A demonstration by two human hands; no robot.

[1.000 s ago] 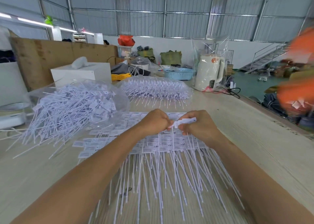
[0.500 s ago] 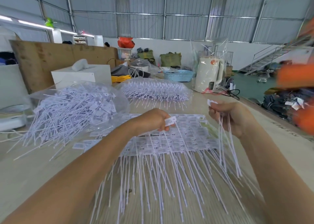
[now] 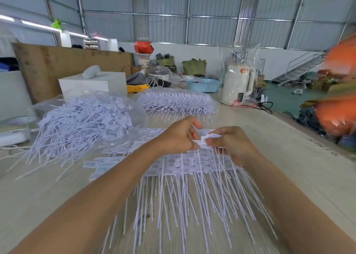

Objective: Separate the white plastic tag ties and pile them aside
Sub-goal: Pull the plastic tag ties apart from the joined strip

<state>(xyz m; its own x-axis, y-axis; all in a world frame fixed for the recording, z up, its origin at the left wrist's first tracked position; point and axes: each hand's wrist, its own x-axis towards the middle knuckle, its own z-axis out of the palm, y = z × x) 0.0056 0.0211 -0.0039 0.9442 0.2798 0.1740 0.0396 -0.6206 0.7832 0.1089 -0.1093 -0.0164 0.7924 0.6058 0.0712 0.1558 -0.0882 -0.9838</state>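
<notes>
A flat sheet of joined white plastic tag ties (image 3: 185, 165) lies on the table in front of me, its thin tails fanning toward me. My left hand (image 3: 179, 136) and my right hand (image 3: 231, 144) meet above its far edge. Both pinch the heads of a small bunch of tag ties (image 3: 205, 141) between fingertips, tails hanging down. A loose pile of separated tag ties (image 3: 77, 122) sits at the left on a clear plastic bag.
Another bagged bundle of joined ties (image 3: 177, 101) lies further back. Behind it stand a white box (image 3: 92, 84), a blue basket (image 3: 203, 85) and a white kettle-like appliance (image 3: 238, 84). The table edge (image 3: 308, 138) runs along the right, with blurred orange shapes (image 3: 339, 115) beyond.
My right hand, which had pulled a few ties out to the right, has come back to the middle and meets my left hand on the tag heads again.
</notes>
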